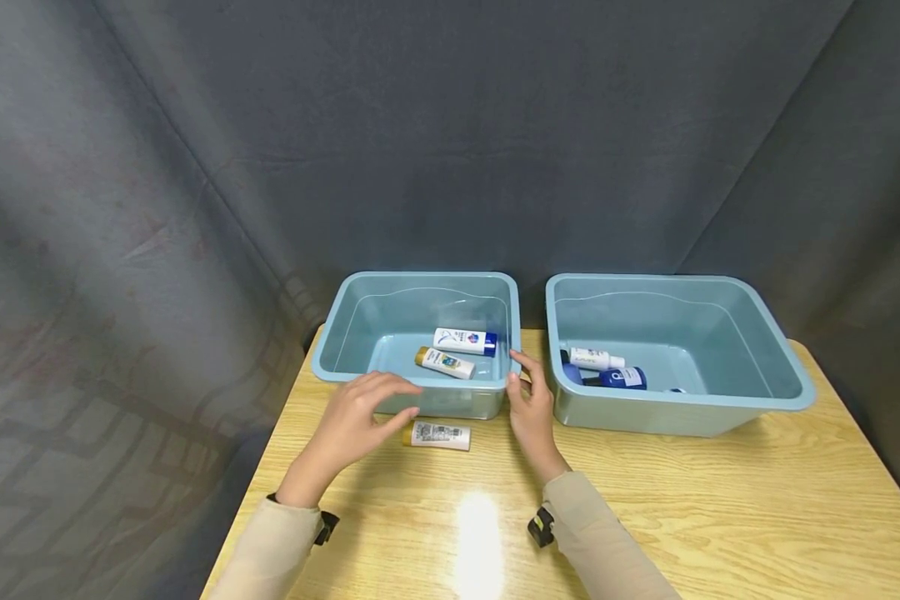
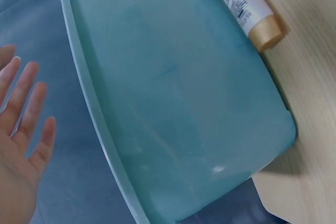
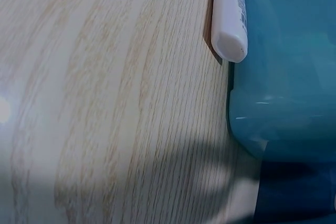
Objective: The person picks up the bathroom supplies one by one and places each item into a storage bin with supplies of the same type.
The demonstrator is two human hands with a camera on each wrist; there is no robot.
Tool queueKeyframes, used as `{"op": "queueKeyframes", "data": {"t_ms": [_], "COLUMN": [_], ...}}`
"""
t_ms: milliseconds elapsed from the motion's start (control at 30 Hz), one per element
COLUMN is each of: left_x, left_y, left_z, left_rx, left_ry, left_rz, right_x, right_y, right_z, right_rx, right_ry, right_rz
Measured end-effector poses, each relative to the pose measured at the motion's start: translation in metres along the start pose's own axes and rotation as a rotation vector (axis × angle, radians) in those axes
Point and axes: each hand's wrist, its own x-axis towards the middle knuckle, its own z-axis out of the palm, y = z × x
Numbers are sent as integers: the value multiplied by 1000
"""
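Observation:
My left hand (image 1: 356, 421) hovers by the front rim of the left blue bin (image 1: 412, 385), fingers loosely bent and thumb apart. Nothing is in it; the left wrist view shows its fingers (image 2: 23, 100) spread clear of the rim. My right hand (image 1: 532, 412) holds the bin's front right corner, with some fingers hidden. Inside this bin lie a white bottle with a blue cap (image 1: 461, 341) and a white tube with a gold cap (image 1: 444, 362). Another gold-capped white tube (image 1: 441, 436) lies on the table against the bin's front wall, label with small print upward.
To the right stands a second blue bin (image 1: 675, 400), holding a white bottle (image 1: 592, 359), a dark blue bottle (image 1: 621, 378) and other partly hidden items. Both bins sit at the back of the wooden table (image 1: 645, 508), before a grey curtain (image 1: 450, 150).

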Motion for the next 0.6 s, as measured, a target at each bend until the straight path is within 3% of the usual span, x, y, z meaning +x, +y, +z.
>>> {"op": "queueKeyframes", "data": {"t_ms": [233,600], "left_x": [-10,-28], "left_y": [0,-4], "left_z": [13,40], "left_rx": [17,-24], "left_ry": [-23,-47], "left_rz": [-29,-117], "right_x": [1,3], "right_y": [1,40], "right_z": [-1,4], "right_rx": [-11,-5], "right_ry": [-2,18], "right_rz": [4,-9]}}
